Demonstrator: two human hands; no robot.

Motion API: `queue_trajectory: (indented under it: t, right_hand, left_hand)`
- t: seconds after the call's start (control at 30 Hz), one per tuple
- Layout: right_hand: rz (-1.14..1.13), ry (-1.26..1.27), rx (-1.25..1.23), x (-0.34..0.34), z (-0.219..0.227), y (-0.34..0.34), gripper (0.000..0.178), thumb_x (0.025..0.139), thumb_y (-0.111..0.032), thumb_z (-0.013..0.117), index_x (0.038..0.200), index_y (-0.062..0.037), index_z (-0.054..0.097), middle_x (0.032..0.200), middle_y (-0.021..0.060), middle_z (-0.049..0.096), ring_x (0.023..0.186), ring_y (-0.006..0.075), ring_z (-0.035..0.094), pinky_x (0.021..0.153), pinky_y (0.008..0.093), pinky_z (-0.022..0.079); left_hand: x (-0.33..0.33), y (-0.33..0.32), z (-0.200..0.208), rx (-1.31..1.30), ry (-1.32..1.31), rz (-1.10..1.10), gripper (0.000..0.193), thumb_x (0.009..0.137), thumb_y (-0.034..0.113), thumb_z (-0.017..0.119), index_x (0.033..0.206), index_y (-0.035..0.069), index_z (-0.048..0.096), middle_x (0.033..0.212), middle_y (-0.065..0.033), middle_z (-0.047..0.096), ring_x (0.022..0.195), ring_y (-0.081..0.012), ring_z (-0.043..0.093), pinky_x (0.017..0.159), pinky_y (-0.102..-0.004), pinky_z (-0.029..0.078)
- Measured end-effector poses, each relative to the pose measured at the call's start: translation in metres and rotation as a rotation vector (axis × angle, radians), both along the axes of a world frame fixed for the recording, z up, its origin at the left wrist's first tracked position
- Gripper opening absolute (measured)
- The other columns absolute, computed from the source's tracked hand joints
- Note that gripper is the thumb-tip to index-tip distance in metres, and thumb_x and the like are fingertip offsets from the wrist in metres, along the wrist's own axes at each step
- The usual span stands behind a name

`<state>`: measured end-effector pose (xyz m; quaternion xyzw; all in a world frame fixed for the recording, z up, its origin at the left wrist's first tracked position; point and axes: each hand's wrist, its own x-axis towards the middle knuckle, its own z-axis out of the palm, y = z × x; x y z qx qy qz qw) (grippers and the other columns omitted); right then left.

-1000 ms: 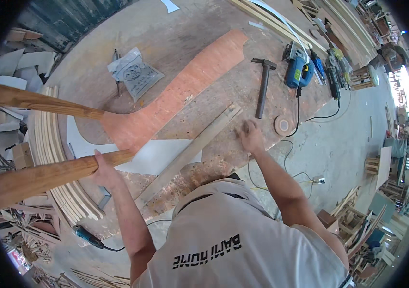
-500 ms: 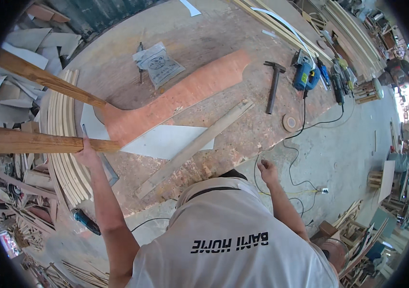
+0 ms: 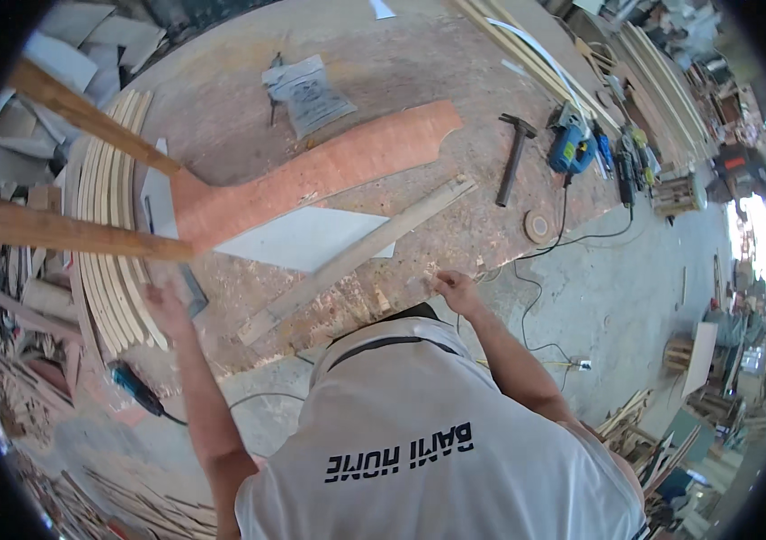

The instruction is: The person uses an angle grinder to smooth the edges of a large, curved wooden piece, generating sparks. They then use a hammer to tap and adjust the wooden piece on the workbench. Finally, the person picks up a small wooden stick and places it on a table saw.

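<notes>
My left hand (image 3: 169,310), smeared by motion, is beside the curved wooden strips (image 3: 113,225) and a grey flat metal piece (image 3: 192,290). It is apart from the lower brown wooden leg (image 3: 77,231); its fingers are unclear. My right hand (image 3: 459,293) is closed near the table's front edge, and what it holds, if anything, cannot be made out. Across the table lies a curved reddish plywood panel (image 3: 311,171), its left end meeting the lower leg and an upper brown leg (image 3: 99,117). A white sheet (image 3: 288,238) lies partly under a straight wooden batten (image 3: 365,256).
On the worktable (image 3: 248,40) are a plastic bag (image 3: 315,99), a hammer (image 3: 515,162), a tape roll (image 3: 537,225) and a blue power tool (image 3: 572,147). Another corded tool (image 3: 135,389) rests at the near left corner. Cables trail over the floor at right.
My left hand has come off the lower leg and moved down toward me. My right hand has moved left and up to the table's front edge. The whole view has shifted a little.
</notes>
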<state>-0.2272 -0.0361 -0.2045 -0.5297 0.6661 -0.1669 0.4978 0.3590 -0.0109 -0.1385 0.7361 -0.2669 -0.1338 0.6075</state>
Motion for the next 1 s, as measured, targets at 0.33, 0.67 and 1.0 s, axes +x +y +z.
queue_trajectory:
  t: [0.33,0.67,1.0]
  right_hand:
    - [0.654,0.179,-0.547,0.041,0.006,-0.08,0.048,0.085,-0.021,0.071,0.127,-0.002,0.057,0.12,0.0226,0.061,0.11,0.0362,0.06,0.095,0.0433,0.049]
    - [0.991,0.65,-0.591,0.014,-0.007,-0.195,0.074,0.068,-0.023,0.083,0.135,-0.0106,0.052,0.138,0.013,0.051,0.129,0.0326,0.046,0.113,0.0542,0.028]
    - [1.023,0.473,-0.974,0.046,0.094,-0.146,0.064,0.068,-0.028,0.083,0.124,-0.0078,0.059,0.121,0.0122,0.062,0.118,0.0296,0.055,0.11,0.0509,0.029]
  left_hand:
    - [-0.292,0.35,-0.129,0.677,0.69,-0.028,0.032,0.094,0.016,0.064,0.123,0.002,0.06,0.102,-0.0075,0.065,0.089,-0.0152,0.06,0.079,-0.029,0.05]
    - [-0.421,0.459,-0.095,0.33,1.082,0.782,0.042,0.095,0.032,0.065,0.129,0.01,0.055,0.11,-0.0026,0.064,0.091,-0.0187,0.063,0.074,-0.0336,0.051]
    - [-0.503,0.575,-0.248,0.276,1.235,0.704,0.044,0.095,0.032,0.065,0.128,0.005,0.053,0.116,-0.0098,0.062,0.098,-0.0227,0.062,0.076,-0.0346,0.052]
